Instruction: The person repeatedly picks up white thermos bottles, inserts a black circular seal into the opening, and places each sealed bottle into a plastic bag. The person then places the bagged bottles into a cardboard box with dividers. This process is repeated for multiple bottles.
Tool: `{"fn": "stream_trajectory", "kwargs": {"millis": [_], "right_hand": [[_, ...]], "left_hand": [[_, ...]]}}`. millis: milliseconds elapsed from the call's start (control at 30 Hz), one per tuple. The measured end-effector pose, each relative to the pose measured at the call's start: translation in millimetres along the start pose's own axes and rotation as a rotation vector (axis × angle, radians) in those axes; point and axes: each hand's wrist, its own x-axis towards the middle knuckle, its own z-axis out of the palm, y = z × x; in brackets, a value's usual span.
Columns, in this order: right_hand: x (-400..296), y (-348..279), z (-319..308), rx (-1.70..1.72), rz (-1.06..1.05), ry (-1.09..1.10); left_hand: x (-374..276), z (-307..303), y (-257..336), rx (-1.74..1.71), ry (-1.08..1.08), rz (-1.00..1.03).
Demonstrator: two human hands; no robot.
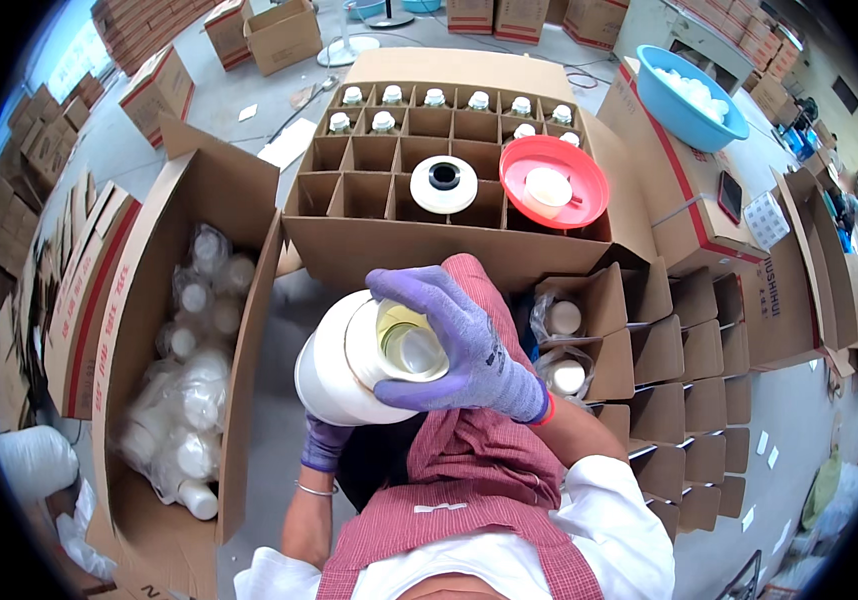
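My right hand (466, 349), in a purple glove, grips the open mouth of a large white container (339, 360) held over my lap. Inside that mouth sits a clear, round, glass-like piece (414, 349). My left hand (326, 439), also gloved, is under the container and mostly hidden by it. Beyond them stands a divided cardboard box (444, 244) with white-capped bottles (478, 101) in its back cells. A white ring-shaped piece with a black centre (443, 184) and a red plastic basin (553, 150) holding a pale round object (547, 187) rest on its dividers.
At left, an open carton (230, 450) holds bagged white containers (200, 397). At right, cardboard dividers (658, 360) stand beside wrapped white-capped items (568, 376). A blue basin (688, 124) and a phone (730, 196) lie on a carton at the back right.
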Motion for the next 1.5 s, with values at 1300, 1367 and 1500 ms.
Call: {"fn": "stream_trajectory", "kwargs": {"millis": [1300,1367,1500], "right_hand": [[-13.1,11.6,-27.9,-0.216,-0.183,0.336],[-14.4,24.5,-28.7,-0.136,-0.178,0.363],[-8.6,50.7,-40.8,0.127,0.009,0.313]], "left_hand": [[116.0,14.4,28.6,-0.724,-0.352,-0.156],[123.8,21.4,35.5,-0.639,-0.283,-0.112],[138.2,20.4,44.9,-0.263,-0.244,0.163]]}}
